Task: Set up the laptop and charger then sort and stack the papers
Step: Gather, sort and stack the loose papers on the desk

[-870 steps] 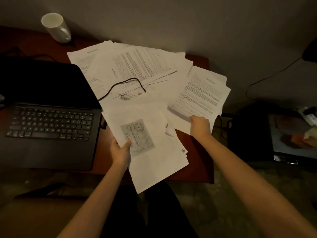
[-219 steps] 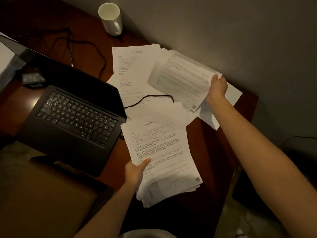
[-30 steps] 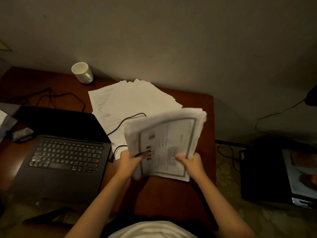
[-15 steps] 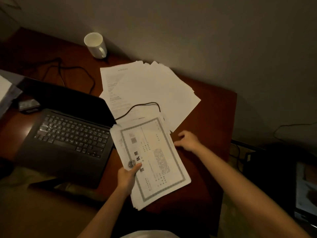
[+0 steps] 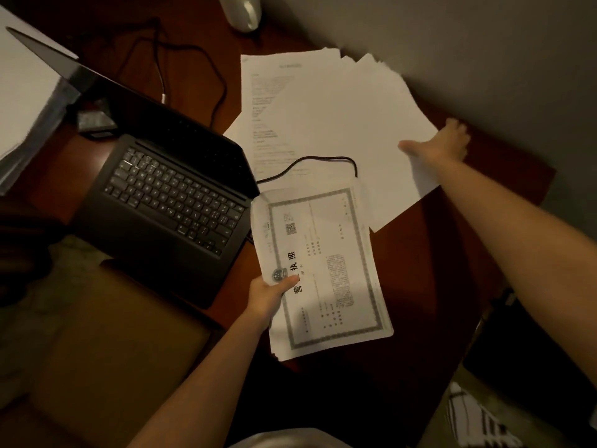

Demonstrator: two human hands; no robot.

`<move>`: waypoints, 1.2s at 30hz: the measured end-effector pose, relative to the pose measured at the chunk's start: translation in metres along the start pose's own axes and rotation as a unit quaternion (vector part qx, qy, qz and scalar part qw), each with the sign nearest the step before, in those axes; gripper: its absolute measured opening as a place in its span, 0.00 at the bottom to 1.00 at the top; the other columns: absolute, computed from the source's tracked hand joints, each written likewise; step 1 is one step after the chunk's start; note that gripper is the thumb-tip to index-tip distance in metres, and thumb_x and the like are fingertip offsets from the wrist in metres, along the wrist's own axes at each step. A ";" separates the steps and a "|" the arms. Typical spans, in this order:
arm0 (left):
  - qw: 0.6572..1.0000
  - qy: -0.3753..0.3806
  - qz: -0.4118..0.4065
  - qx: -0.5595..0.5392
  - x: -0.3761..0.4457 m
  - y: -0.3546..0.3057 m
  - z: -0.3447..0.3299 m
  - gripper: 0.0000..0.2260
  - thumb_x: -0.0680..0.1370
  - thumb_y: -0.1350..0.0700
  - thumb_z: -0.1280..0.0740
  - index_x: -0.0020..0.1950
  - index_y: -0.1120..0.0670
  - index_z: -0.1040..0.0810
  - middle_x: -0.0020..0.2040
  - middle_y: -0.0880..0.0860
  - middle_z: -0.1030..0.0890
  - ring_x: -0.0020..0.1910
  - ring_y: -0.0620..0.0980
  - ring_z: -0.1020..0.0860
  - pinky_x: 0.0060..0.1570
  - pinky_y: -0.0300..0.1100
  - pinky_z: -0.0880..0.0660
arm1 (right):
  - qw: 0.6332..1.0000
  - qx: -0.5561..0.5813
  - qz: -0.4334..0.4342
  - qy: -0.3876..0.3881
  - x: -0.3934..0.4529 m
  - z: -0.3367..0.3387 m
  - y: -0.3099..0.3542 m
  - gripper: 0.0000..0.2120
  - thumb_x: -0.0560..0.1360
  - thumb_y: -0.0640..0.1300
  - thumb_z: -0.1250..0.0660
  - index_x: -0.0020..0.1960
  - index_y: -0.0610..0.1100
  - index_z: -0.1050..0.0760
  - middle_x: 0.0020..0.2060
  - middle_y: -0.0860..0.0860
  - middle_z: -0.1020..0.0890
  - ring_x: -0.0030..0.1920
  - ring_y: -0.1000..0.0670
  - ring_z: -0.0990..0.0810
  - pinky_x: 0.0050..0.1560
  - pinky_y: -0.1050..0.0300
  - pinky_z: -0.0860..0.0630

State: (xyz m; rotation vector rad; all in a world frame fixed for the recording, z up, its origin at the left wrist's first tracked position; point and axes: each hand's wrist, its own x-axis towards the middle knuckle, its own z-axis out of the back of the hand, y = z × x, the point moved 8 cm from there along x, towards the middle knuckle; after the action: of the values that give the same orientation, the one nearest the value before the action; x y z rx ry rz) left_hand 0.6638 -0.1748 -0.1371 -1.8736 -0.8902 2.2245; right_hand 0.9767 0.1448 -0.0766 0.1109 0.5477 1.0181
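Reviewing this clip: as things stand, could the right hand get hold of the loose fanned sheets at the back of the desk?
Probably yes. The right hand already lies on the right edge of the fanned sheets, fingers spread, nothing above them there. Only the black cable crosses their near edge, away from that hand.

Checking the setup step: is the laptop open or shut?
Open. The laptop has its keyboard exposed and its dark screen tilted back. Whether it is powered on, I cannot tell.

Bare desk (image 5: 452, 253) right of papers (image 5: 339, 118); cable (image 5: 310, 161) loops across sheets.
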 end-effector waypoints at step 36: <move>0.999 0.041 -0.032 -0.009 0.001 -0.002 -0.005 0.09 0.71 0.65 0.27 0.50 0.59 0.21 0.46 0.58 0.17 0.46 0.60 0.18 0.49 0.56 0.22 | 0.917 0.287 0.129 -0.246 -0.139 0.166 -0.068 0.07 0.78 0.39 0.38 0.46 0.44 0.21 0.37 0.52 0.23 0.39 0.57 0.26 0.45 0.63 0.30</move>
State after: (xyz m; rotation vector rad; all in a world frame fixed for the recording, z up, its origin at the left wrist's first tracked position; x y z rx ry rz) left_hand 0.6679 -0.1711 -0.1376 -1.9005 -0.9468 2.0943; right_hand 1.0534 0.0204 0.0963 0.9603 0.3552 1.0070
